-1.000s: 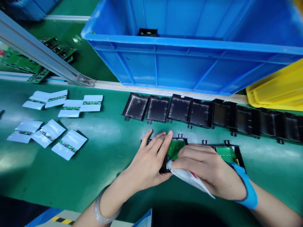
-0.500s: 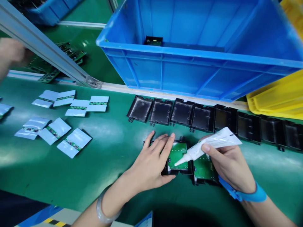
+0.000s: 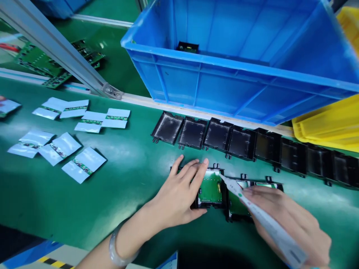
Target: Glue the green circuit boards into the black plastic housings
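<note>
The left hand (image 3: 181, 194) lies palm down with its fingers spread and slightly bent, the index finger and thumb at the left part of a black housing (image 3: 224, 192) that contains a green circuit board (image 3: 209, 186). The right hand (image 3: 288, 220) is closed around a white tube (image 3: 269, 220), gripping it behind the nozzle. The tube slants from the near right toward the far left, with the nozzle tip (image 3: 222, 177) at the far right corner of the green circuit board — contact between tip and board cannot be determined. A second board (image 3: 238, 203), also seated in a black frame, is located just right of the first housing, partly hidden by the right hand and tube. All of these units rest on the green work surface (image 3: 126, 198). Beyond them, eight empty black trays (image 3: 242, 142) form a row running from the middle to the right edge, along a pale rail (image 3: 140, 100). A large blue bin (image 3: 230, 87) stands behind the row and holds a black-framed board (image 3: 187, 47); a yellow bin (image 3: 328, 123) is at its right. On the left side of the surface, seven boards with white wrapping (image 3: 84, 164) lie in two groups — four far, three near. A metal post (image 3: 61, 48) slants across the far left.
</note>
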Tool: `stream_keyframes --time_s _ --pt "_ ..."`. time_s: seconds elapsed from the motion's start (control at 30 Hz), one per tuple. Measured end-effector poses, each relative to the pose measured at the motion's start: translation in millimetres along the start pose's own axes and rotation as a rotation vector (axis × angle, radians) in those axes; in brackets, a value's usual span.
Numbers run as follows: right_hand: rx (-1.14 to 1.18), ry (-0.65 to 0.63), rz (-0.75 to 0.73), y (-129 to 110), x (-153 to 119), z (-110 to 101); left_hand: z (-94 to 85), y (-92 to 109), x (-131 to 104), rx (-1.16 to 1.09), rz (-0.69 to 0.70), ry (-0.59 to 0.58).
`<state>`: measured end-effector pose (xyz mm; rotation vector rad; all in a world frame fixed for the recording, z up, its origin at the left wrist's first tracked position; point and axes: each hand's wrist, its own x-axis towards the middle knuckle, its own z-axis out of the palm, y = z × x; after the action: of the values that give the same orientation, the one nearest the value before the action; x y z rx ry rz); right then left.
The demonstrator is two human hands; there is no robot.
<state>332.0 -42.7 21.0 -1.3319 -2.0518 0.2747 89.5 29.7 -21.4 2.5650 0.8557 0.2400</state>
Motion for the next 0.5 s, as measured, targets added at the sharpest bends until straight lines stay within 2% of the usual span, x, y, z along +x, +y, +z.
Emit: stream_keyframes --time_s 0.07,0.13,0.5 --pt "-0.082 -0.031 -0.123 -0.9 0.9 2.3 -0.5 0.0 -0.4 0.001 -0.002 -0.002" --pt "-0.127 -0.059 -0.179 -0.4 2.2 4.7 -0.8 0.1 -0.5 -0.001 -0.003 -0.002" --pt "-0.248 -0.279 -0.295 -2.3 2.7 1.9 -0.2 0.1 -0.5 -0.027 -0.006 0.001"
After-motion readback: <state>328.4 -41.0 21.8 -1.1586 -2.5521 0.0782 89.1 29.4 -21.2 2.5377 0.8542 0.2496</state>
